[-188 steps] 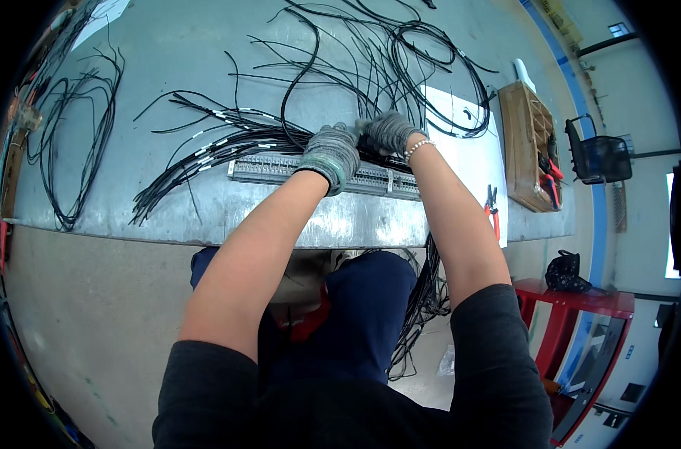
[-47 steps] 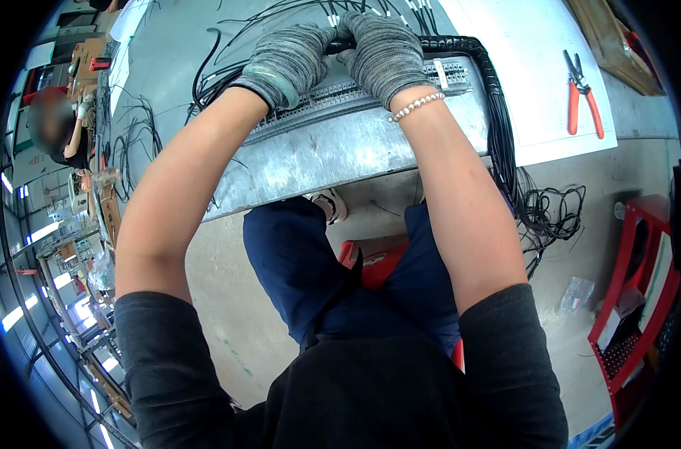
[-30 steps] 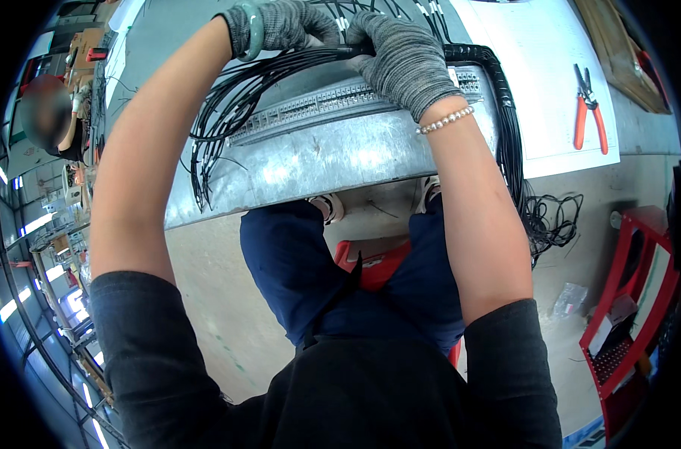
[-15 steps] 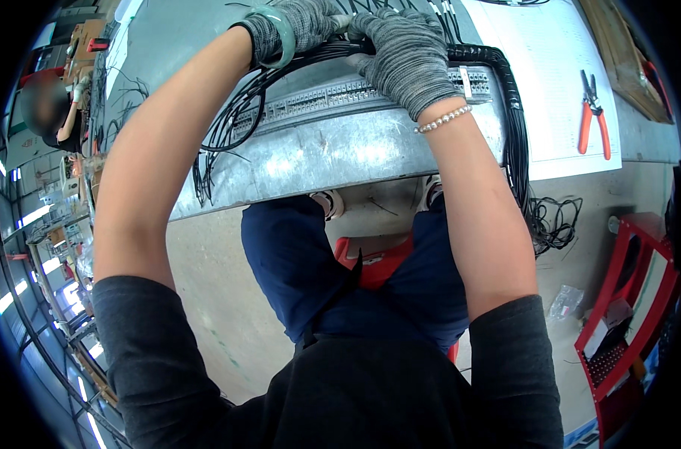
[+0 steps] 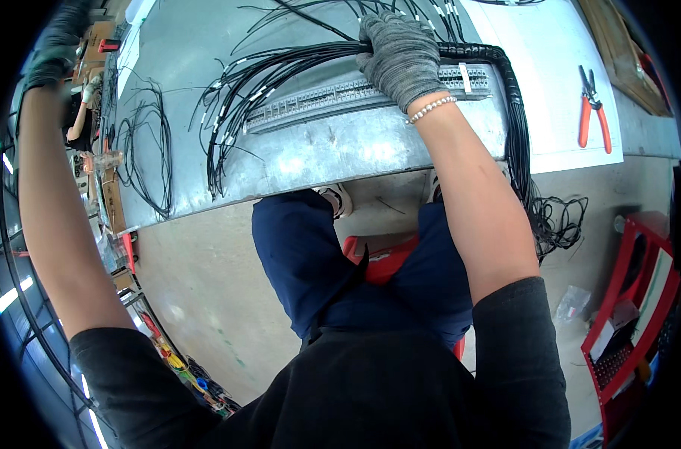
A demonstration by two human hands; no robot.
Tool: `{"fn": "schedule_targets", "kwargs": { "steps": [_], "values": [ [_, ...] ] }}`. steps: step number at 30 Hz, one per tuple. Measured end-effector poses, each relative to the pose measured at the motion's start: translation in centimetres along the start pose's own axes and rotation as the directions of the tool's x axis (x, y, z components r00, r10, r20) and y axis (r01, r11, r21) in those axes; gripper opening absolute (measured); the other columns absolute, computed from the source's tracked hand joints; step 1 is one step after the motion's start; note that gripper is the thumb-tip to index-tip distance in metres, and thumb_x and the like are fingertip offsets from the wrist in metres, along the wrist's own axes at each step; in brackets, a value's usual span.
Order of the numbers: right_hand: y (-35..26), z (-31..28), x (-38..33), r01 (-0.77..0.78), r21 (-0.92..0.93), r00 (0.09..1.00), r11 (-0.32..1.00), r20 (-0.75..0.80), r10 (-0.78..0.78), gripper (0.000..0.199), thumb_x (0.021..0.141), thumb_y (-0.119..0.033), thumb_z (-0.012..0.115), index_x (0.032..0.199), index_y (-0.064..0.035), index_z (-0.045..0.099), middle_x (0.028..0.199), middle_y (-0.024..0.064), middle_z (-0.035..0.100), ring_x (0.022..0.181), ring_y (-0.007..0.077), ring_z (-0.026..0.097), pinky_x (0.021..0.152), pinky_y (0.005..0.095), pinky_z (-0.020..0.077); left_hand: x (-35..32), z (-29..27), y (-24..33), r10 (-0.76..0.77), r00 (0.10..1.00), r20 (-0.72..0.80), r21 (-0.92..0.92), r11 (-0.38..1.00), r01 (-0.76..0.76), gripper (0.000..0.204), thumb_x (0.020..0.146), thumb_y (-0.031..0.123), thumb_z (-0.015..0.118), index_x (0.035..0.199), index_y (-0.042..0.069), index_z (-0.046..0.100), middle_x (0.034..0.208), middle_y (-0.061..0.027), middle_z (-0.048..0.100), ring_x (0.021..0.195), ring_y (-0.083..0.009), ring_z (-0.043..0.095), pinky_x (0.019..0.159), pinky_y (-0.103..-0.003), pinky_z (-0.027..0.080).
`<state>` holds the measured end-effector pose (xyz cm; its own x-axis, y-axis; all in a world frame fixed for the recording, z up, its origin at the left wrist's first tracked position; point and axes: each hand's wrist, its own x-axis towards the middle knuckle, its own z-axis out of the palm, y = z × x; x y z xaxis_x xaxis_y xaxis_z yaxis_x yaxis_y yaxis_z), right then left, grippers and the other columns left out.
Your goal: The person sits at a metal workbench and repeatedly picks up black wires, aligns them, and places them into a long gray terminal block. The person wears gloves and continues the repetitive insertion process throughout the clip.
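Observation:
Gloved in grey knit, my right hand is closed round a thick bundle of black wires on the metal table. Left of that hand the wires fan out, many with white marker sleeves; to its right the taped wire bundle bends down over the table's front edge. Just below the fingers lies a long terminal strip on a rail. My left hand, also gloved, is stretched far out to the upper left, dark and smeared at the picture's rim, so its fingers and anything in them do not show.
Red-handled pliers rest on a large paper sheet at the right. Loose thin wires lie on the table's left part. A red metal rack stands on the floor at right. Another person's gloved hand shows at far left.
My left hand has left the wire bundle and swung out to the upper left. The wires' left ends now lie spread out. My right hand stays on the bundle.

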<state>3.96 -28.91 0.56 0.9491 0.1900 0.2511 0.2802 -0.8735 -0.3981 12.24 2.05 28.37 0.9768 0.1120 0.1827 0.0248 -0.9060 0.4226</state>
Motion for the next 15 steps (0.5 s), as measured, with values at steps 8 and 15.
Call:
{"fn": "schedule_targets", "kwargs": {
  "steps": [8, 15],
  "values": [
    [0.8, -0.1, -0.4, 0.004, 0.003, 1.000, 1.000, 0.006, -0.004, 0.023, 0.076, -0.025, 0.071, 0.095, -0.0135, 0.062, 0.098, 0.0061, 0.061, 0.105, 0.0239, 0.056, 0.097, 0.0427, 0.0405, -8.1, 18.8, 3.4, 0.288, 0.790, 0.542, -0.076, 0.953, -0.295, 0.025, 0.092, 0.026, 0.060, 0.110, 0.009, 0.066, 0.102, -0.0048, 0.069, 0.095, -0.0158, 0.062, 0.089, -0.030, 0.048],
    [0.0, -0.2, -0.1, 0.029, 0.005, 0.999, 1.000, 0.040, -0.030, 0.033, 0.076, -0.028, 0.071, 0.103, -0.0118, 0.061, 0.104, 0.0075, 0.061, 0.107, 0.0244, 0.056, 0.100, 0.0423, 0.0393, -5.8, 26.8, 3.9, 0.364, 0.363, 0.858, -0.088, 0.800, -0.594, 0.033, 0.092, 0.032, 0.058, 0.117, 0.011, 0.064, 0.108, -0.0076, 0.068, 0.101, -0.0185, 0.061, 0.093, -0.032, 0.046]
  ]
}}
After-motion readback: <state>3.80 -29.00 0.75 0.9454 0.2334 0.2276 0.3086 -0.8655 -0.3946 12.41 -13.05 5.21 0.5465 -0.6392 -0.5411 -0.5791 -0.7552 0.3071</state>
